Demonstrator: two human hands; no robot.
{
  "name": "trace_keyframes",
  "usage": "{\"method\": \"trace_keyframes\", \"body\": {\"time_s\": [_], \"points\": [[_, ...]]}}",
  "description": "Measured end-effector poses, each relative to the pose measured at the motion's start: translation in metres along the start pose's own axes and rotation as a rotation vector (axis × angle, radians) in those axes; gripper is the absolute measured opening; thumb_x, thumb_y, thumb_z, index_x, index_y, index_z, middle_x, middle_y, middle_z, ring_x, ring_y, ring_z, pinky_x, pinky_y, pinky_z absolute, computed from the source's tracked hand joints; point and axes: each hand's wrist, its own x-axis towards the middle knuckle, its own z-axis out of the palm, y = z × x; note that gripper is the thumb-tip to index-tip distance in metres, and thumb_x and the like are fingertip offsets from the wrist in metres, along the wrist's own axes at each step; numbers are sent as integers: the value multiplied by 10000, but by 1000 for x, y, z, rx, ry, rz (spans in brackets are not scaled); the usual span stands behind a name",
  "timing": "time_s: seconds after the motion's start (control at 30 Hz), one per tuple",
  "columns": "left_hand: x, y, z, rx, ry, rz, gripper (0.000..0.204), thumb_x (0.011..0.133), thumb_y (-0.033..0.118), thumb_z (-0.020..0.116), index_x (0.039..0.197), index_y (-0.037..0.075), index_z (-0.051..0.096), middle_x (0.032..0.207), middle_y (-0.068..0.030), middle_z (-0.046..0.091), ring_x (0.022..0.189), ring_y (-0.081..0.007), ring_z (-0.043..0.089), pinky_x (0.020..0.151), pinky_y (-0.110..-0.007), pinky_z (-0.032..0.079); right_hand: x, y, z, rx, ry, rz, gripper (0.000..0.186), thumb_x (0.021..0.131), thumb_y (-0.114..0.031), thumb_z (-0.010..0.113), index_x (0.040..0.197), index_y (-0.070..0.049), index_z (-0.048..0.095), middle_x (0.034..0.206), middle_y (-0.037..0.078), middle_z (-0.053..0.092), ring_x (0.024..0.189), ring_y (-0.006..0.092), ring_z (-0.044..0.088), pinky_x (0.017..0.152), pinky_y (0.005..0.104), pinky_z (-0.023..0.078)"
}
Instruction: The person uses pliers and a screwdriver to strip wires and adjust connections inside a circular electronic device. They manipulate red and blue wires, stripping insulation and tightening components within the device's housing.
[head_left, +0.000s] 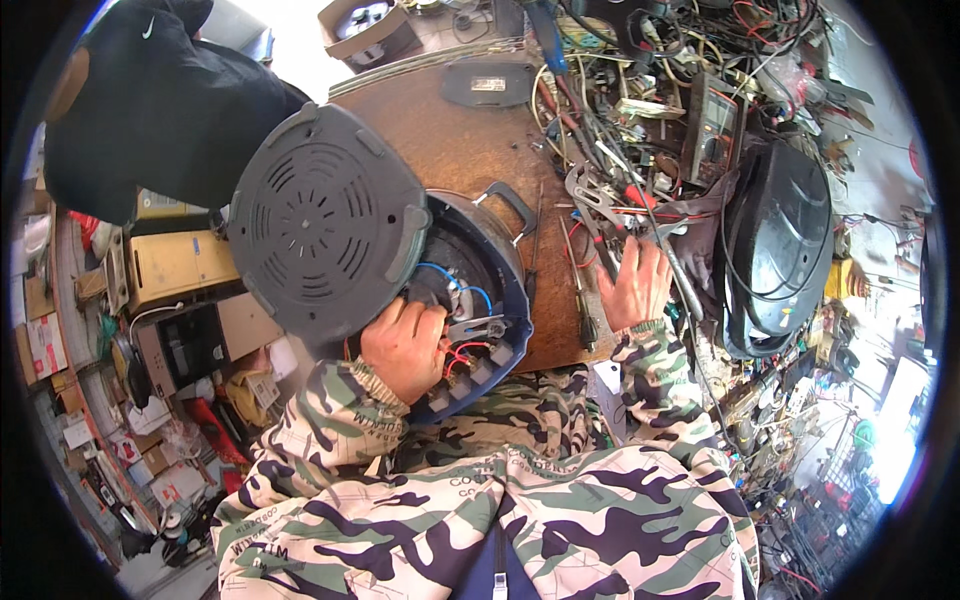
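An upturned round cooker-like appliance [505, 265] with a dark blue shell rests at the table's near edge, against my lap. Blue and red wires and pale connectors show inside. Its slotted grey base cover [315, 215] stands tilted off to the left. My left hand [405, 350] is closed over the open underside. From its fingers sticks the metal head of what looks like pliers [478, 328], beside the red wires; the handles are hidden. My right hand [637, 285] lies with fingers stretched among tools, just below large-jawed pliers [595, 200]; I see nothing held in it.
Screwdrivers [583, 315] lie on the brown table [440, 135] beside my right hand. Heaped cables, a multimeter [712, 125] and a black plastic shell [780, 250] crowd the right. A person in dark clothes [170, 110] is at the far left, above shelves with boxes [180, 265].
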Motion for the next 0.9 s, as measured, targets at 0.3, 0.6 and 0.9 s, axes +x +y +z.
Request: {"method": "trace_keyframes", "body": {"time_s": [0.3, 0.6, 0.9], "points": [[-5, -1, 2, -14, 34, 12, 412, 652, 68, 796, 1038, 67, 653, 863, -106, 593, 814, -341, 591, 683, -453, 505, -95, -27, 49, 71, -518, 206, 406, 944, -367, 734, 1106, -30, 574, 991, 242, 681, 865, 457, 710, 746, 545, 569], [-10, -5, 8, -11, 41, 28, 358, 666, 59, 787, 985, 84, 628, 889, -114, 600, 838, -342, 597, 694, -461, 518, -47, -12, -130, 397, -225, 168, 463, 892, -101, 747, 1327, -50, 597, 993, 206, 721, 825, 398, 737, 731, 474, 593], [-13, -4, 9, 55, 128, 17, 229, 730, 140, 768, 882, 102, 601, 848, -87, 594, 826, -300, 613, 693, -423, 524, -7, -67, -310, 385, -450, -239, 451, 789, 10, 804, 1232, -59, 754, 827, 155, 654, 619, 277, 657, 544, 366, 503]]}}
